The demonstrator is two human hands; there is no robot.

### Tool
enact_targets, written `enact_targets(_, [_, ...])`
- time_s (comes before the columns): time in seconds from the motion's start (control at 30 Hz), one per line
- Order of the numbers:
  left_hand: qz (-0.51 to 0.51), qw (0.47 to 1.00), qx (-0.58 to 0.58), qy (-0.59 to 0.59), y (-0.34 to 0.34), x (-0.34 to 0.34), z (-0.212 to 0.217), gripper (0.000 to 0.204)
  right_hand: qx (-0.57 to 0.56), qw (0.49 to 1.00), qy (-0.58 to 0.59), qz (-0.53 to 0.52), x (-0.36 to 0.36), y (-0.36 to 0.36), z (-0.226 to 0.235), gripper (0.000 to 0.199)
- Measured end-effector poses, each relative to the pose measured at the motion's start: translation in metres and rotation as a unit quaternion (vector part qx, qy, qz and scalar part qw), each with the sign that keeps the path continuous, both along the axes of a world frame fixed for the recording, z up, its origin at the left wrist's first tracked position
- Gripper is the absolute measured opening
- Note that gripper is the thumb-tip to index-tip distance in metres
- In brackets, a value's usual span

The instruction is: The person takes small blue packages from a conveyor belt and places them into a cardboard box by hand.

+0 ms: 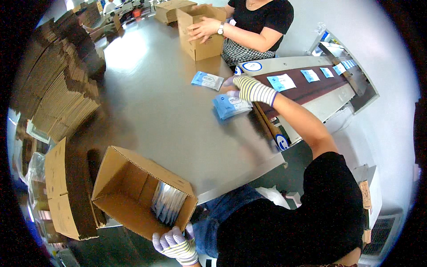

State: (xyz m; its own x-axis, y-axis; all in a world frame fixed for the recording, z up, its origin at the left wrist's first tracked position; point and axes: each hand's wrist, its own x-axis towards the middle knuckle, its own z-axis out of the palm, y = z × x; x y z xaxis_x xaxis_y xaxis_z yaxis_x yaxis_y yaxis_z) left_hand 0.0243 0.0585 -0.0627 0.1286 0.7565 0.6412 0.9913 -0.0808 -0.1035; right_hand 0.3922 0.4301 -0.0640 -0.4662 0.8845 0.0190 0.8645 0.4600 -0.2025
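Note:
My left hand (175, 245), in a striped knit glove, grips the near rim of an open cardboard box (129, 196). The box tilts toward me, with a row of flat packets (169, 202) standing against its right side. Over the end of the conveyor, my right hand (252, 90) reaches out in a matching glove, fingers apart and pointing left. Its fingertips are at the upper edge of a blue and white soft packet (229, 106); whether they touch it I cannot tell. Another blue and white packet (207, 80) lies on the metal table just beyond.
More packets (281, 82) sit in a line on the brown conveyor belt (307, 89) at the right. Across the metal table (151, 107), a co-worker's hands (207, 29) hold another cardboard box (209, 48). Stacks of flattened cartons (62, 93) line the left side.

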Motion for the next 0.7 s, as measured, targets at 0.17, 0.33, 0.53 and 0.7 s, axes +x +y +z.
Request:
enact_targets(0.17, [0.017, 1.0, 0.006, -0.002, 0.001, 0.001, 0.002, 0.029, -0.068, 0.997, -0.026, -0.006, 0.022, 0.028, 0.005, 0.043])
enact_targets(0.33, [0.009, 1.0, 0.019, 0.001, 0.002, -0.001, -0.001, 0.028, -0.108, 0.992, -0.064, -0.008, 0.023, 0.048, 0.017, 0.046])
enact_targets(0.53, [0.006, 1.0, -0.001, -0.002, 0.001, -0.002, -0.001, 0.029, -0.182, 0.963, -0.151, 0.13, 0.002, 0.071, 0.003, 0.031])
enact_targets(0.7, [0.001, 1.0, 0.008, -0.011, 0.003, -0.002, 0.001, 0.03, -0.23, 0.914, -0.293, 0.159, 0.056, 0.126, -0.105, 0.033])
